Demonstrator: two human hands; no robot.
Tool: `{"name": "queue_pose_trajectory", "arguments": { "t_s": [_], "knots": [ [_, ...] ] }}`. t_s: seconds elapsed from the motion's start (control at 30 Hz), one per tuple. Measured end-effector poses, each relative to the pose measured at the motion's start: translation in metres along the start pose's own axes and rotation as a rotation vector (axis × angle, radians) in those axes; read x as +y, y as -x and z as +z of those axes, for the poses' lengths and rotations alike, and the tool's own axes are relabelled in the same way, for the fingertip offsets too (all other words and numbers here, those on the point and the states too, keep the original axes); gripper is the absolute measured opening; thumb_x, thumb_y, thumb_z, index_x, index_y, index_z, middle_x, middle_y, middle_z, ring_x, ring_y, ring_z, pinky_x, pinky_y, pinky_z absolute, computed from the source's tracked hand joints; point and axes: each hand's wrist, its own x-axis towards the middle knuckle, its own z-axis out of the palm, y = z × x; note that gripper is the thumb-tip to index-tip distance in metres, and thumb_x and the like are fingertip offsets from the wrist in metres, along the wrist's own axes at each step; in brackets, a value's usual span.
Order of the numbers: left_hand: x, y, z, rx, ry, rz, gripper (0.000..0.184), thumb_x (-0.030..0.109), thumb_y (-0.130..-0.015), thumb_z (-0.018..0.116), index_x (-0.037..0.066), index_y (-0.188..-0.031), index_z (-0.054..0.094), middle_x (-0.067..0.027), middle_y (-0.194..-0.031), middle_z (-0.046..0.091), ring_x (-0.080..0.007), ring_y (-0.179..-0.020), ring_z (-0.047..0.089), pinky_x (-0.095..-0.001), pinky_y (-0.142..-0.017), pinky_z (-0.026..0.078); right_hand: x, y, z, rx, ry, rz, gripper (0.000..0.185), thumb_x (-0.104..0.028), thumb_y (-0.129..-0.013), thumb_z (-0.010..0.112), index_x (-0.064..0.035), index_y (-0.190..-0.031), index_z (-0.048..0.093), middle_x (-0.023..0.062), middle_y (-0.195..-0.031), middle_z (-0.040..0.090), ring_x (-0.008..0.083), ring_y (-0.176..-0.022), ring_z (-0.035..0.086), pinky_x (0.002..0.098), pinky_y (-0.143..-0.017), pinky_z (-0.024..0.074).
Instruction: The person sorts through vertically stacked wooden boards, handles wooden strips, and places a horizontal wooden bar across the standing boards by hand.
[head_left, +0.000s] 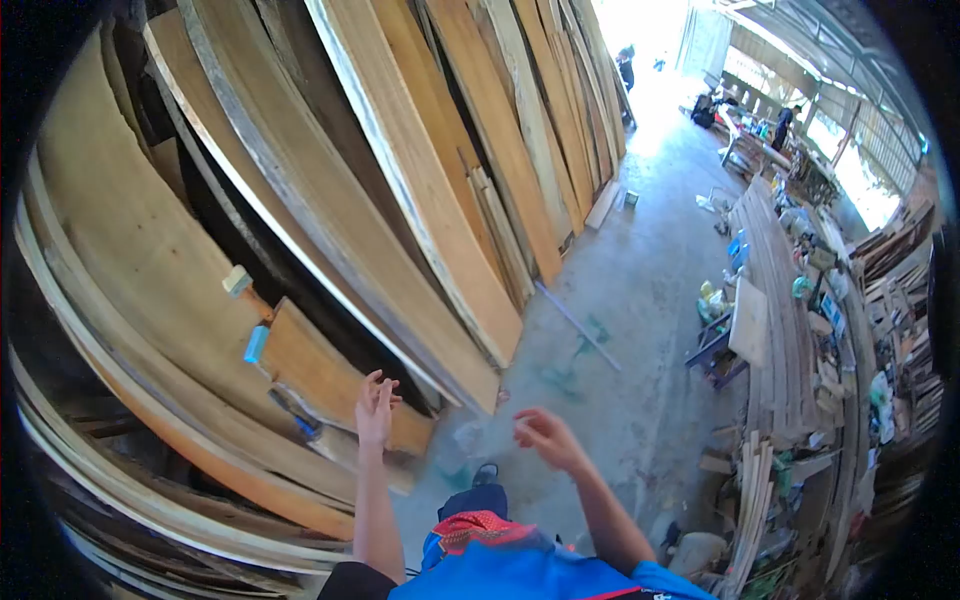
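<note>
My left hand [376, 408] is raised in front of a short wooden board [325, 365] that leans on the stacked planks, its fingers apart and nothing between them. To the right, over the concrete floor [610, 420], my right hand [545, 436] hangs in the air with its fingers loosely bent and no object visible in it. Neither hand appears to touch anything. Tall wooden slabs [400, 180] lean in a row beyond my hands. A block with a blue end [256, 344] and a pale block [237, 280] sit near the short board.
A purple stick [580, 327] lies on the floor ahead. A small stand with a pale board [748, 322] is at the right, beside long stacked planks [775, 370] with clutter. Thin strips [750, 500] lie lower right. A person [785, 128] is in the far background.
</note>
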Motion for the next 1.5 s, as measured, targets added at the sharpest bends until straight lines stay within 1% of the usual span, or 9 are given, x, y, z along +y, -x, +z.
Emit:
{"name": "queue_pose_trajectory", "arguments": {
  "t_s": [0.13,0.37,0.5,0.7,0.9,1.1,1.23,1.37,1.5],
  "knots": [
    [-0.020,-0.028,0.043,0.147,-0.289,0.093,0.044,0.033,-0.096,0.063,0.003,-0.128,0.056,-0.0145,-0.114,0.066,-0.0217,-0.087,0.067,-0.0334,-0.078,0.053,-0.042,-0.035,-0.042,-0.309,0.279,-0.114,0.034,-0.019,-0.096,0.065,-0.0087,-0.128,0.056,0.0039,-0.089,0.067,0.0093,-0.083,0.062,0.0280,-0.075,0.0513],
    [-0.046,-0.117,0.092,0.272,-0.382,0.012,0.048,0.038,-0.094,0.065,0.002,-0.124,0.059,-0.0170,-0.120,0.065,-0.0260,-0.094,0.069,-0.0355,-0.081,0.053,-0.102,-0.138,-0.193,0.047,0.279,-0.130,0.025,-0.010,-0.098,0.058,-0.0027,-0.122,0.058,0.0058,-0.091,0.068,0.0128,-0.085,0.065,0.0281,-0.079,0.0524],
    [-0.049,-0.210,0.158,0.119,-0.558,-0.027,0.040,0.039,-0.094,0.063,0.006,-0.116,0.061,-0.0141,-0.108,0.071,-0.0310,-0.101,0.068,-0.0389,-0.086,0.052,-0.093,-0.175,-0.286,0.167,0.143,-0.078,0.023,-0.016,-0.099,0.058,-0.0014,-0.117,0.060,0.0077,-0.090,0.068,0.0137,-0.082,0.065,0.0278,-0.075,0.0525],
    [0.028,-0.305,0.341,-0.350,-0.627,0.014,0.049,0.045,-0.092,0.061,0.011,-0.128,0.057,-0.0112,-0.112,0.071,-0.0301,-0.103,0.068,-0.0406,-0.088,0.052,-0.064,-0.187,-0.407,0.448,0.022,0.028,0.024,-0.018,-0.099,0.058,-0.0003,-0.115,0.062,0.0099,-0.088,0.068,0.0155,-0.077,0.066,0.0284,-0.071,0.0530],
    [0.067,-0.351,0.488,-0.488,-0.714,0.026,0.048,0.044,-0.091,0.063,0.010,-0.125,0.060,-0.0102,-0.113,0.071,-0.0263,-0.101,0.069,-0.0390,-0.089,0.052,-0.052,-0.215,-0.528,0.525,-0.017,0.087,0.027,-0.021,-0.099,0.058,0.0006,-0.114,0.062,0.0103,-0.088,0.068,0.0161,-0.077,0.066,0.0298,-0.070,0.0537],
    [0.099,-0.389,0.550,-0.251,-0.809,0.005,0.047,0.042,-0.091,0.064,0.009,-0.125,0.060,-0.0122,-0.111,0.071,-0.0270,-0.098,0.070,-0.0390,-0.087,0.053,-0.065,-0.263,-0.670,0.649,-0.111,0.018,0.031,-0.027,-0.098,0.059,-0.0003,-0.114,0.062,0.0096,-0.088,0.066,0.0158,-0.075,0.065,0.0286,-0.070,0.0532],
    [0.107,-0.419,0.567,-0.100,-0.650,0.050,0.046,0.041,-0.092,0.065,0.007,-0.123,0.061,-0.0120,-0.110,0.072,-0.0277,-0.098,0.070,-0.0380,-0.084,0.054,-0.062,-0.323,-0.761,0.589,-0.035,0.021,0.030,-0.026,-0.099,0.060,0.0004,-0.111,0.063,0.0088,-0.088,0.066,0.0146,-0.074,0.065,0.0296,-0.070,0.0538],
    [0.102,-0.431,0.587,0.014,-0.657,0.018,0.046,0.041,-0.093,0.064,0.006,-0.123,0.061,-0.0113,-0.111,0.072,-0.0270,-0.101,0.070,-0.0366,-0.084,0.054,-0.109,-0.371,-0.792,0.482,-0.029,-0.013,0.030,-0.026,-0.099,0.059,-0.0003,-0.112,0.063,0.0079,-0.089,0.066,0.0146,-0.077,0.064,0.0291,-0.073,0.0533],
    [0.093,-0.452,0.588,0.091,-0.828,-0.134,0.049,0.047,-0.091,0.064,0.007,-0.120,0.063,-0.0114,-0.110,0.072,-0.0282,-0.104,0.068,-0.0383,-0.089,0.052,-0.090,-0.425,-0.823,0.443,-0.129,-0.004,0.031,-0.030,-0.100,0.058,-0.0020,-0.114,0.062,0.0063,-0.088,0.064,0.0143,-0.080,0.063,0.0296,-0.072,0.0531]
  ]
}}
